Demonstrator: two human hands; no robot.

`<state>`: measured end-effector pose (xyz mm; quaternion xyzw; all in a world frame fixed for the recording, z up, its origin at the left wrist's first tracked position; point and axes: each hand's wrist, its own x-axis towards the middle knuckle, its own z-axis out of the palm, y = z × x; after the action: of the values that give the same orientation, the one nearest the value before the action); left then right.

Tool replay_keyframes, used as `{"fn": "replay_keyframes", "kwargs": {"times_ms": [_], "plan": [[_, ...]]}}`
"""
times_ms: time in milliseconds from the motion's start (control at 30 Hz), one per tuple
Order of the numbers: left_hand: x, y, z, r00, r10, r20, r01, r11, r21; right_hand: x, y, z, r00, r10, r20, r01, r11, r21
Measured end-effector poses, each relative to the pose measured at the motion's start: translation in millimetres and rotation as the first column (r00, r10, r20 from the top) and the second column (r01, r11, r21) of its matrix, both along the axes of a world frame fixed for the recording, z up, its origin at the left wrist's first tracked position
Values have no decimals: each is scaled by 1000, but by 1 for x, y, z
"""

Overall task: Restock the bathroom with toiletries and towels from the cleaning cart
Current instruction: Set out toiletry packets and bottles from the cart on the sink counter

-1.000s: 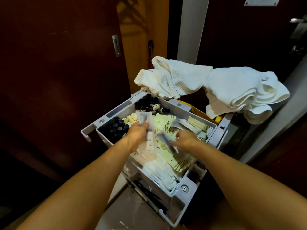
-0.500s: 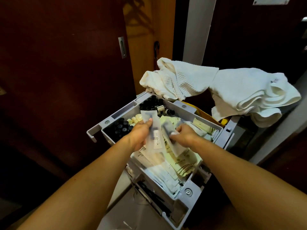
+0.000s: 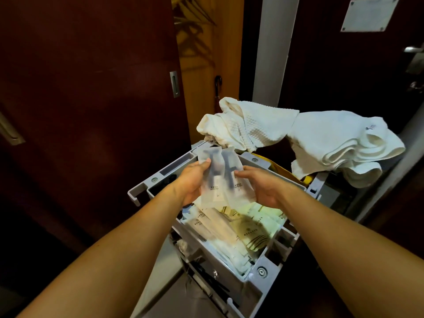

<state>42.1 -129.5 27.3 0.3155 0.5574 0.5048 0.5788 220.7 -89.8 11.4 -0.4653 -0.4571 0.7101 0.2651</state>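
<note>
At frame centre, both forearms reach forward. The left hand (image 3: 191, 180) and right hand (image 3: 261, 185) pinch two translucent sachets (image 3: 219, 177) side by side, now raised together above the grey cart tray (image 3: 259, 269); earlier each hand held one sachet apart.

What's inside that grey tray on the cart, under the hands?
The grey tray holds heaps of cream and white toiletry sachets. Its far end is covered by both hands and the two frosted packets they hold, so nothing shows there.

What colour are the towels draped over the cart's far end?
White, one with a waffle texture; the towels show clearly in the head view.
</note>
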Motion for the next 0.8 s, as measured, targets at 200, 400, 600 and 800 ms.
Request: {"fn": "replay_keyframes", "kwargs": {"times_ms": [200,400,600,800], "plan": [[1,-11,15,1000,-17,-15,17,1000,25,4,-8,22,1000,0,2,0,1000,18],[0,-32,27,997,52,-61,-49,998,48,9,-18,31,999,49,-15,-48,998,42],[11,-74,27,982,152,-108,-149,988,40,7,-33,30,979,202,-34,-200,978,60],[20,-141,16,942,320,-96,-319,947,30,0,-76,22,947,317,-57,-310,945,105]]}}
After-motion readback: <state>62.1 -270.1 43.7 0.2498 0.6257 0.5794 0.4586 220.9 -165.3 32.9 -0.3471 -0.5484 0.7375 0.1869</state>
